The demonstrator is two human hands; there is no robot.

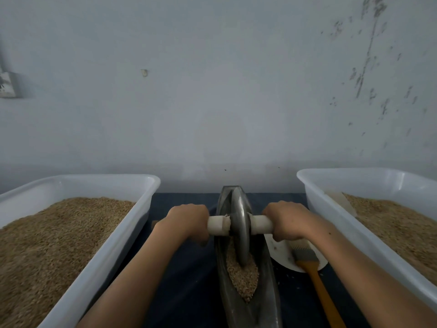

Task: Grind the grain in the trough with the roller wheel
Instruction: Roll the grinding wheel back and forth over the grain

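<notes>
A dark metal boat-shaped trough (264, 301) lies lengthwise on the dark cloth in front of me. Brown grain (243, 278) fills its near half. The metal roller wheel (239, 230) stands upright in the trough, its lower edge in the grain. A white-wrapped axle handle (218, 225) runs through the wheel. My left hand (185, 221) grips the left end of the handle. On the other side of the wheel my right hand (287, 221) grips the right end.
A white plastic tub (113, 235) of grain stands at the left, and another white tub (335, 209) of grain stands at the right. A brush with an orange handle (319, 287) lies on a white plate (281, 254) right of the trough. A wall rises just behind.
</notes>
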